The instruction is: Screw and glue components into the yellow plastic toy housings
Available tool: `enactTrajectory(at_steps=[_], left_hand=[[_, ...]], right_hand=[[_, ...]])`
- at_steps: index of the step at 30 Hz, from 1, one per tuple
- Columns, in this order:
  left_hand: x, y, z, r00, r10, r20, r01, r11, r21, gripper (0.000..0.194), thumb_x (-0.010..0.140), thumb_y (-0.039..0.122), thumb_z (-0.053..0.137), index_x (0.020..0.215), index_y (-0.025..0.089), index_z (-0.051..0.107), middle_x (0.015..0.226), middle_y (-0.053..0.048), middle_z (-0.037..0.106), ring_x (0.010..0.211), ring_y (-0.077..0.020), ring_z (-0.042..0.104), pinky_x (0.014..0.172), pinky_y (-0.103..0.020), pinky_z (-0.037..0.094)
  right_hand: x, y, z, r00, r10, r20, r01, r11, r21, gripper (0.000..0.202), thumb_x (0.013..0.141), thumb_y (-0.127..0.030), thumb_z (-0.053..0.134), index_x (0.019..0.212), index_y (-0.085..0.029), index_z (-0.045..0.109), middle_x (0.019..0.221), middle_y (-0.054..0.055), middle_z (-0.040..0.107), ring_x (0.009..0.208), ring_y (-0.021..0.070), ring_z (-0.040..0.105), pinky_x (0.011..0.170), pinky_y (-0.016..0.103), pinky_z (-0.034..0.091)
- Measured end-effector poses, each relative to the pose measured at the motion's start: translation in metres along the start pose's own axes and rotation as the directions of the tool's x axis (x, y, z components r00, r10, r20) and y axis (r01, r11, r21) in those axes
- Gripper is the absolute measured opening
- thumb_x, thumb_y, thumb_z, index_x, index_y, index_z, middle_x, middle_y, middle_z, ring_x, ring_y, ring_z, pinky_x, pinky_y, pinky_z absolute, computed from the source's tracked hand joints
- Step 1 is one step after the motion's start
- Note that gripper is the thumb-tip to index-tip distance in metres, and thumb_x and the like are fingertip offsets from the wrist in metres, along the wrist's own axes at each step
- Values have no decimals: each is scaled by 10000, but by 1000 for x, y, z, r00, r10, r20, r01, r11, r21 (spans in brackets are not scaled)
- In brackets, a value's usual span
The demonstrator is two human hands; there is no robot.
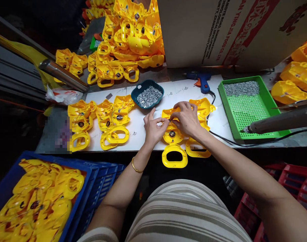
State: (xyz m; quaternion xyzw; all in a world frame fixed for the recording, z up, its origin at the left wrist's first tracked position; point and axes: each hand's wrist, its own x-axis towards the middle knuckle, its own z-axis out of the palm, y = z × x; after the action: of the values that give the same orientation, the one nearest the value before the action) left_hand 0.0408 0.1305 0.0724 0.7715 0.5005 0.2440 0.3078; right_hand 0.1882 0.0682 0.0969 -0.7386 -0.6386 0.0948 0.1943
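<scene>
Over a yellow plastic shell half with a round metal part and a loop handle, both of my hands meet. My left hand pinches with thumb and forefinger at the shell's left side, its other fingers raised. From the right, my right hand bends over the shell, thumb and forefinger pinched close to the left fingertips. What lies between the fingertips is too small to make out; it may be a thin wire. A second yellow shell half lies partly hidden behind my right hand and wrist.
A dark teal bowl of small screws stands behind my left hand. Beyond my right hand lie a blue glue gun and a green perforated tray. More yellow shells sit to the left. A blue crate holds others; a carton stands behind.
</scene>
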Motion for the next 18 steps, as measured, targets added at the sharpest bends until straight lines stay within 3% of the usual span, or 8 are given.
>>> enactTrajectory(at_steps=[2, 8, 15, 18], left_hand=[[1, -3, 0, 1000, -6, 16, 6, 1000, -8, 52, 740, 269, 720, 726, 237, 759, 1442, -46, 465, 1352, -320, 327, 1123, -533, 285], [2, -9, 4, 1000, -13, -10, 12, 997, -78, 43, 726, 222, 718, 717, 234, 759, 1385, -51, 532, 1325, -301, 384, 1146, -523, 282], [-1, -4, 2, 998, 69, -3, -68, 996, 60, 80, 716, 206, 713, 640, 226, 729, 1457, -21, 466, 1361, -332, 331, 1122, -572, 291], [-3, -3, 3, 997, 71, 29, -73, 996, 52, 65, 731, 222, 714, 674, 228, 744, 1460, -31, 464, 1365, -327, 333, 1127, -566, 288]], right_hand=[[1, -1, 1, 1000, -16, 20, 16, 1000, -5, 174, 850, -201, 575, 898, -233, 740, 1253, 97, 559, 1224, 305, 401, 973, 524, 275], [2, -6, -2, 998, -24, 51, 25, 999, -31, 139, 838, -202, 587, 864, -225, 722, 1231, 102, 558, 1219, 300, 395, 1007, 547, 245], [7, -8, -4, 998, -30, 56, 35, 994, -101, 183, 852, -145, 532, 863, -188, 710, 1182, 117, 589, 1141, 293, 416, 916, 493, 306], [8, -7, -4, 999, -28, 19, 30, 994, -102, 179, 869, -188, 532, 906, -193, 707, 1133, 120, 617, 1107, 295, 434, 900, 481, 315]])
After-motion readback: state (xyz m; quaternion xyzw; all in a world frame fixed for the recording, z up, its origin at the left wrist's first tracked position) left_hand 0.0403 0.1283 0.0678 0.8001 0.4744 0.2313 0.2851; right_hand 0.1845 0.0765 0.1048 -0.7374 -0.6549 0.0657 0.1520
